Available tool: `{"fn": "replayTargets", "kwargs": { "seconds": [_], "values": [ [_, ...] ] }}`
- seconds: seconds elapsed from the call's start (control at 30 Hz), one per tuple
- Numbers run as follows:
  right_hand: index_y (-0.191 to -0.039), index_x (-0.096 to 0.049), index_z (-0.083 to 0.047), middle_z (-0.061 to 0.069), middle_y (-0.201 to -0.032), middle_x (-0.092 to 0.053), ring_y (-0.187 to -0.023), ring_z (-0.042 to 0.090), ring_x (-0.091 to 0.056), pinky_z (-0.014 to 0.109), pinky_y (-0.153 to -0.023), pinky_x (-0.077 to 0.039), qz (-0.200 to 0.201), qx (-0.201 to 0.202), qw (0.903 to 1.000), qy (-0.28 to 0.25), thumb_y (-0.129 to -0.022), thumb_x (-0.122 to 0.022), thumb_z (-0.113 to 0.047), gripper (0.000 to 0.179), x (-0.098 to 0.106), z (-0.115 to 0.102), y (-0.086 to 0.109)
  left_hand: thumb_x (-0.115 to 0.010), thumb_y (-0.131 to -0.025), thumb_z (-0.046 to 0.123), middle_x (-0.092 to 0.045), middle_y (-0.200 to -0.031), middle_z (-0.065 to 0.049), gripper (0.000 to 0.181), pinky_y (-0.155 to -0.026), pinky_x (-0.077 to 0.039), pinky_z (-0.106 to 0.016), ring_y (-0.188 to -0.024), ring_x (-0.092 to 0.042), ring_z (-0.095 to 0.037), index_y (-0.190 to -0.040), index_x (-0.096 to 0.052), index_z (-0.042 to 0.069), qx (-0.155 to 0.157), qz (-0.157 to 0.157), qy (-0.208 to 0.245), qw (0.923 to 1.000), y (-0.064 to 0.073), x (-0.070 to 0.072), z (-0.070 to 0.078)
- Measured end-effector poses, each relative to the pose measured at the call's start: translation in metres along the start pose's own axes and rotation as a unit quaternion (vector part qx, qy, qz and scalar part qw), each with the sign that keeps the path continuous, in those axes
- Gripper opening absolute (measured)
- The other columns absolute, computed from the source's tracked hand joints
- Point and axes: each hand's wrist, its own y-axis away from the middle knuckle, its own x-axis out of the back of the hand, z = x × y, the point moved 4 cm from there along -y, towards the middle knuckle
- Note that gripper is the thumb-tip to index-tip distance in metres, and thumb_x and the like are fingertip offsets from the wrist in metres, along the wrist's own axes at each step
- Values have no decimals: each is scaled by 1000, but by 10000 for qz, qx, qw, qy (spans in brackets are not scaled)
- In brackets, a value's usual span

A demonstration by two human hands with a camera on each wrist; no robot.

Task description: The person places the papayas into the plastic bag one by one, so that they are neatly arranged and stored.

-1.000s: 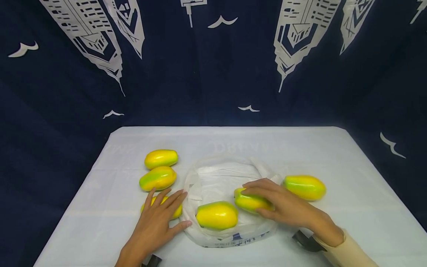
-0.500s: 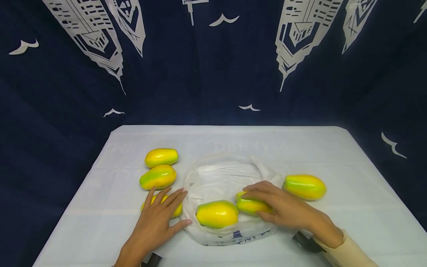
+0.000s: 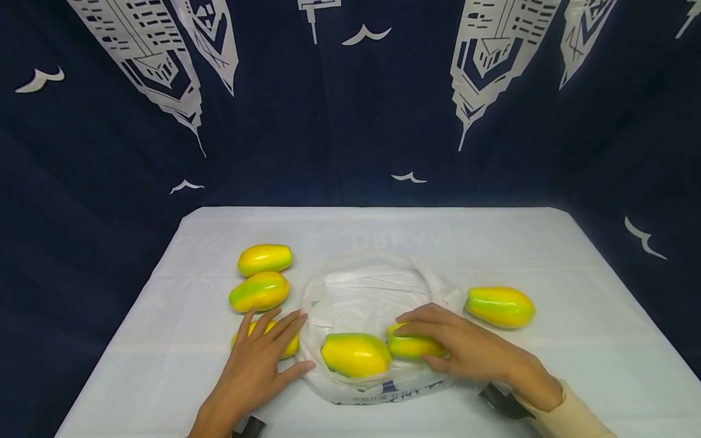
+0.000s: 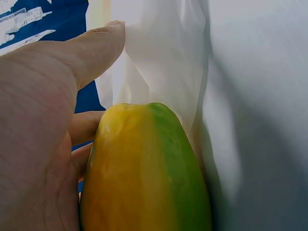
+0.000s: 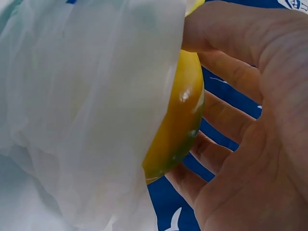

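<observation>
A white plastic bag (image 3: 328,286) lies spread open mid-table, its front edge printed in blue. Inside it rests one yellow-green papaya (image 3: 356,354). Right beside that fruit, my right hand (image 3: 471,350) grips a second papaya (image 3: 406,347), thumb in front and fingers over its far side. In the right wrist view the bag's wall (image 5: 96,110) covers part of the held papaya (image 5: 183,115). My left hand (image 3: 252,371) lies spread over another papaya (image 3: 290,348) at the bag's left, fingers fairly straight, thumb by the bag's rim; the left wrist view shows this papaya (image 4: 144,168) close up.
Two more papayas, a far one (image 3: 265,260) and a nearer one (image 3: 260,292), lie beyond my left hand. Another papaya (image 3: 501,307) is to the right of the bag. A white cloth covers the table (image 3: 547,255), and a dark blue patterned curtain (image 3: 350,121) hangs behind it.
My right hand has brought its papaya slightly down and nearer to me, beside the other papaya in the bag. The left hand has stayed in place.
</observation>
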Motion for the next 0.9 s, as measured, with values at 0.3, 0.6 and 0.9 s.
{"fn": "replayTargets", "kwargs": {
  "seconds": [0.3, 0.6, 0.9],
  "values": [
    [-139, -58, -30, -13, -143, -54, -130, 11, -51, 42, -107, -50, -43, 33, 10000, 67, -87, -77, -23, 56, 0, -1, 0, -67, -84, 65, -54, -148, 2, 78, -119, -17, -64, -140, -43, -32, -146, -53, 21, -26, 23, -21, 10000, 0, 0, -1],
    [-138, -58, -32, -13, -144, -54, -132, 13, -51, 44, -108, -48, -66, -92, 9999, 15, -87, -77, -23, 55, 0, -2, -1, -67, -84, 65, -54, -149, 2, 77, -120, -15, -63, -141, -42, -33, -146, -53, 21, -23, 5, 20, 10000, 0, 0, -1],
    [-140, -55, -36, -15, -145, -52, -133, 13, -51, 46, -108, -48, -97, -232, 9997, -48, -88, -76, -26, 56, 0, 0, 0, -67, -84, 65, -54, -149, 2, 77, -120, -15, -63, -140, -42, -33, -146, -53, 21, -43, 2, 18, 10000, 0, -1, -1]
  ]
}}
